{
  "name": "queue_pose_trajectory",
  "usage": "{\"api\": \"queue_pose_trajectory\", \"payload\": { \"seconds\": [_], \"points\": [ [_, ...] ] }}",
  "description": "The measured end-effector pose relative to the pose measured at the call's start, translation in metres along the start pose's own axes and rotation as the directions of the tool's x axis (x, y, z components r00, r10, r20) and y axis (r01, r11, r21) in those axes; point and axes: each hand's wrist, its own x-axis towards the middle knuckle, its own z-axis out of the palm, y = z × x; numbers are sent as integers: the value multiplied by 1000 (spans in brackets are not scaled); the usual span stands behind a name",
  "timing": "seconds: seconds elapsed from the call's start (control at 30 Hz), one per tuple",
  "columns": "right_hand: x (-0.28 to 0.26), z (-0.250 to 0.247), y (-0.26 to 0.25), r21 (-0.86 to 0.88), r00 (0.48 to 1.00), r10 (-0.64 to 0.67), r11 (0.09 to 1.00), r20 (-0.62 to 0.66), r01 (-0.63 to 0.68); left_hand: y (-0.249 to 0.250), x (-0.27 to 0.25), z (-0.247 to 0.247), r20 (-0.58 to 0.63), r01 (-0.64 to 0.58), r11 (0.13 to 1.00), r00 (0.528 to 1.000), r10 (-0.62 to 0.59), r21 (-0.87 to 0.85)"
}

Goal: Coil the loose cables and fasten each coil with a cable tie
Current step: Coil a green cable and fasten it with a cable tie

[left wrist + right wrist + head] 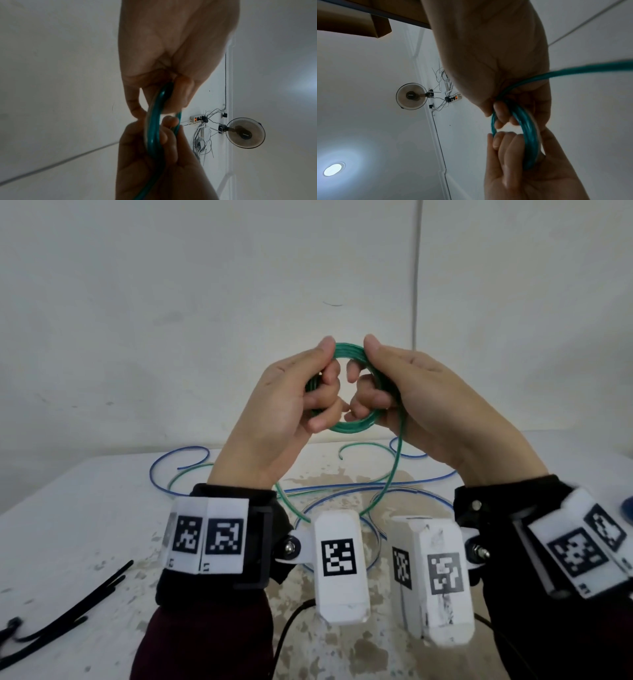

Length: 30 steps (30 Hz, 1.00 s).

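Note:
Both hands are raised above the table (102,508) and hold one small green cable coil (352,428) upright between them. My left hand (325,385) grips the coil's left side, thumb on top and fingers curled through the ring. My right hand (368,381) grips the right side the same way. A loose green strand (397,460) runs from the right hand down to the table. The left wrist view shows the coil (154,135) edge-on between the two hands. In the right wrist view the coil (529,142) sits under curled fingers, and the loose strand (590,69) leads off right.
Loose blue cables (151,474) and more green cable sprawl over the back and middle of the table. Several black cable ties (99,585) lie at the near left. A wall stands close behind the table.

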Motion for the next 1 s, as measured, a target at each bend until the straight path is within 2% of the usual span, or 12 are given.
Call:
{"api": "queue_pose_trajectory", "payload": {
  "seconds": [0.13, 0.27, 0.53, 0.63, 0.73, 0.8, 0.9, 1.0],
  "points": [
    [0, 5, 2, -108, 999, 9, 994, -45, -14, 1, -1, 2, 100, 120, 992, 987, -125, 49],
    [2, 6, 2, -61, 996, -11, 998, -83, 6, 2, -3, 0, 48, 47, 998, 998, -49, 37],
    [-2, -2, -2, 106, 997, 25, 994, 68, -32, 2, 0, 1, -34, -40, 990, 999, 36, -133],
    [-1, 1, -1, 168, 997, 27, 985, 76, -39, 1, 2, -1, 1, -19, 991, 1000, 20, -132],
    [0, 0, 1, 52, 998, 22, 998, 58, -25, 0, 0, -1, 49, 57, 998, 997, -57, -3],
    [0, -1, 1, -23, 999, 23, 999, 38, -22, -1, -1, -1, 52, 63, 997, 996, -65, 52],
    [1, -1, 2, -10, 1000, -3, 1000, -4, 3, -2, -1, -2, 27, -6, 1000, 1000, 5, 12],
    [2, -1, 3, 35, 1000, -11, 999, 11, 10, 0, 0, -6, 8, -32, 999, 999, 32, -40]
  ]
}}
